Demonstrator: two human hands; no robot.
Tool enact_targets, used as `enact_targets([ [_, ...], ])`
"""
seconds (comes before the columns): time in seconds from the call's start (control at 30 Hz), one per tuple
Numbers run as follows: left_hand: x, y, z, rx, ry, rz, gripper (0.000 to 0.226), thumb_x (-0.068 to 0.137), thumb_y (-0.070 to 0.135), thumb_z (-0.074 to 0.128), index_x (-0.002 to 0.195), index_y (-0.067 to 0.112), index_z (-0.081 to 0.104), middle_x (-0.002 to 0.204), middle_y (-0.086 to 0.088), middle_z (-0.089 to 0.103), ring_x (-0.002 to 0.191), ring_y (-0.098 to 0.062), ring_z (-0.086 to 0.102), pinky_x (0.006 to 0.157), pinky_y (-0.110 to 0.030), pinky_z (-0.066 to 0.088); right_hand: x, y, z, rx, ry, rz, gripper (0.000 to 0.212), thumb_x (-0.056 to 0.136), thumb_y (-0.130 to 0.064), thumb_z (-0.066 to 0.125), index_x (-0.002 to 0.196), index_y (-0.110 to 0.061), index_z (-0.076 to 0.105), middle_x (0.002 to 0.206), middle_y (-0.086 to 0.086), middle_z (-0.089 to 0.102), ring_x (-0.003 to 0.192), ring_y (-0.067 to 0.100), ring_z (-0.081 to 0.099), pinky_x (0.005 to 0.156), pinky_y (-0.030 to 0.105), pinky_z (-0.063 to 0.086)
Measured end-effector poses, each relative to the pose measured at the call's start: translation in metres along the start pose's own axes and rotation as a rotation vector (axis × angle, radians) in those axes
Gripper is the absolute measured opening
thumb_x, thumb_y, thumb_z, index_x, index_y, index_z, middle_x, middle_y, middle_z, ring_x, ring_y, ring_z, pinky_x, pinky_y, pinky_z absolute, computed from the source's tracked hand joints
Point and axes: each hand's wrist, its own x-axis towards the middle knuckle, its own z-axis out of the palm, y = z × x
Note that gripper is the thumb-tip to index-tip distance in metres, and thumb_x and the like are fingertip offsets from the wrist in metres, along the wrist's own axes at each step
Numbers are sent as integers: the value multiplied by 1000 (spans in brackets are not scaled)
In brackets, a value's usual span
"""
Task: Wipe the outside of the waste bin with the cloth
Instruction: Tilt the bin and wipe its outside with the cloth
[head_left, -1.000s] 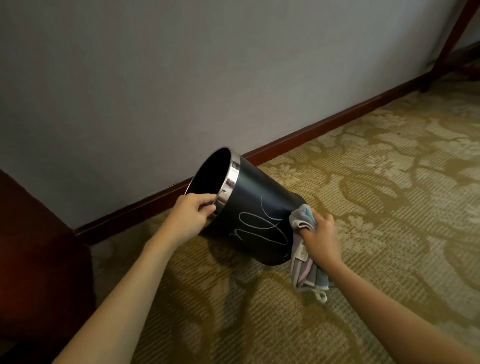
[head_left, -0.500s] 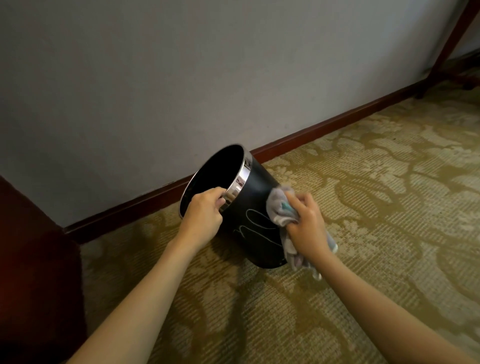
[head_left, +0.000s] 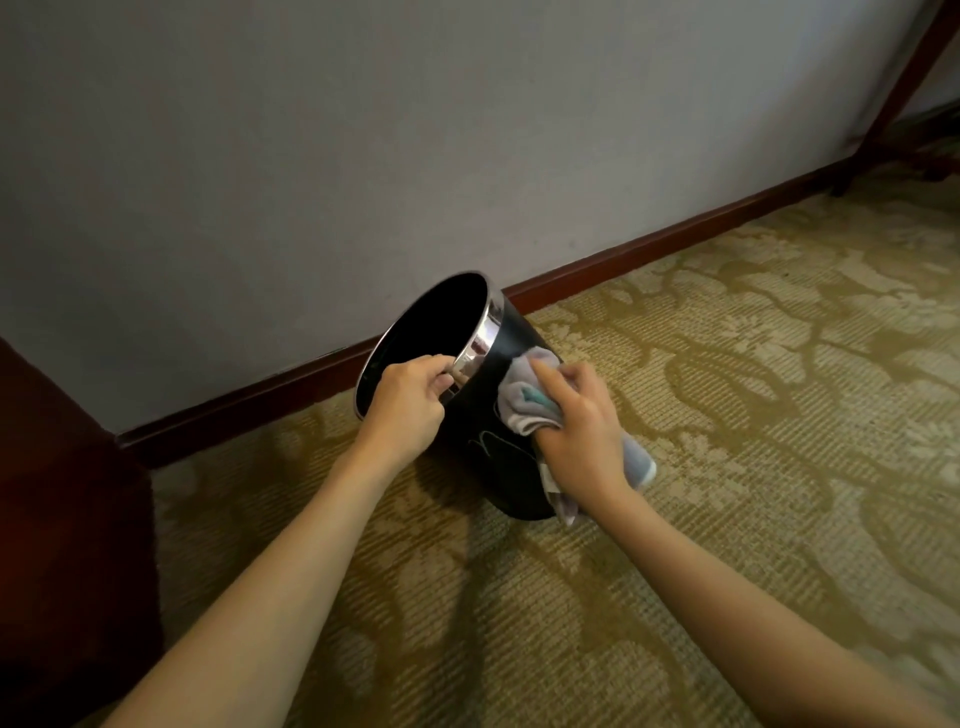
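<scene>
Our left hand (head_left: 410, 397) curls its fingers over the chrome rim of the tilted black waste bin (head_left: 485, 447), which rests on the carpet near the wall. Our right hand (head_left: 579, 434) presses the bunched cloth (head_left: 524, 402) against its side; we should brace the rim and wipe with firm strokes.

One waste bin (head_left: 483, 415), one cloth (head_left: 524, 410), two hands.
</scene>
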Motion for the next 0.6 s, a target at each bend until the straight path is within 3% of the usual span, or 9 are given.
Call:
enact_targets([
  [0.2, -4, -8, -9, 1, 8, -39, 28, 93, 2, 47, 107, 16, 67, 97, 7, 61, 84, 4, 52, 70, -3, 36, -49, 31, 13, -130, -88, -42, 58, 71, 1, 74, 127, -11, 62, 118, 21, 58, 97, 39, 55, 78, 49, 48],
  [0.3, -3, -13, -12, -17, 15, -96, 29, 94, 3, 46, 110, 17, 66, 100, 6, 62, 84, 7, 51, 67, -4, 36, -71, 62, 10, -231, -210, 96, 58, 76, -4, 70, 132, -12, 57, 120, 18, 55, 104, 38, 52, 83, 48, 46],
  [0.4, -2, -15, -10, -24, 13, -105, 28, 94, 6, 46, 112, 16, 65, 105, 1, 64, 95, -5, 54, 72, -10, 37, -70, 71, 2, -275, -271, 223, 54, 84, -8, 62, 136, -15, 51, 120, 12, 50, 108, 31, 46, 86, 44, 43],
  [0.5, -1, -12, -6, -37, 12, -92, 27, 94, 7, 46, 110, 16, 66, 104, 1, 65, 96, -9, 56, 71, -12, 38, -55, 54, 0, -225, -214, 219, 46, 84, -6, 61, 129, -14, 56, 106, 9, 48, 98, 28, 46, 81, 42, 42],
  [0.6, 2, -9, -4, -35, 7, -58, 26, 93, 6, 48, 103, 18, 69, 98, 2, 68, 91, -7, 58, 71, -12, 39, -33, 21, 0, -70, -117, 118, 48, 83, -2, 62, 129, -14, 58, 105, 7, 50, 96, 26, 48, 81, 42, 44],
])
